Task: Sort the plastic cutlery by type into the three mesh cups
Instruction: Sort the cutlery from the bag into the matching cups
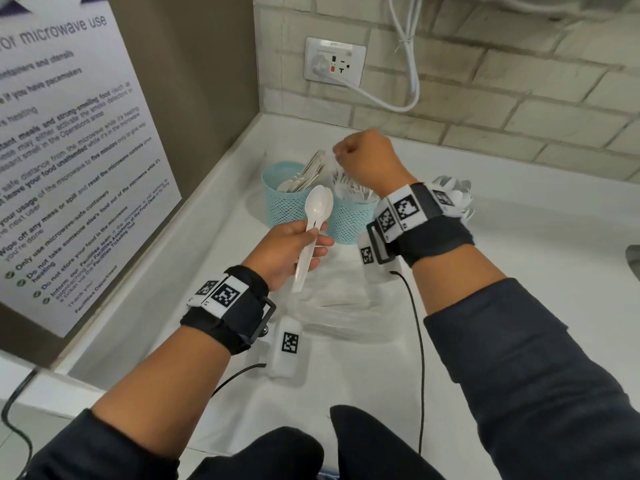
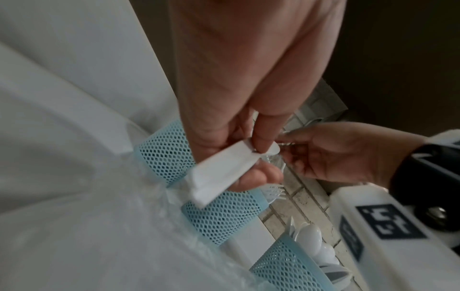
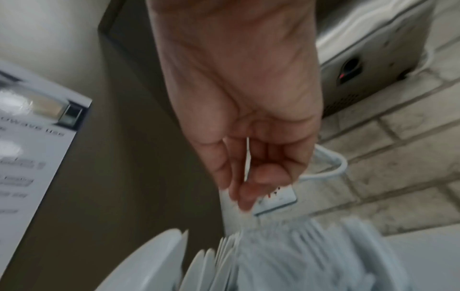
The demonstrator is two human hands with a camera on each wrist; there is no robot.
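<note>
Three light-blue mesh cups stand in the counter corner. The left cup [image 1: 283,206] holds knives, the middle cup [image 1: 348,220] holds forks, and the third cup's spoons [image 1: 453,194] show behind my right wrist. My left hand [image 1: 313,237] grips white plastic spoons [image 1: 317,206] by their handles, bowls up, in front of the two nearer cups. My right hand [image 1: 346,150] hovers above the fork cup with its fingers curled. It pinches a thin white piece of cutlery [image 3: 247,157], seen edge-on; its type is unclear. The spoon handles [image 2: 221,175] cross my left fingers [image 2: 263,137].
Crumpled clear plastic wrapping [image 1: 332,306] lies on the white counter [image 1: 519,244] near me. A wall outlet [image 1: 334,60] with a white cable sits behind the cups. A microwave notice [image 1: 69,150] covers the left panel. A steel appliance [image 3: 361,59] stands at the right.
</note>
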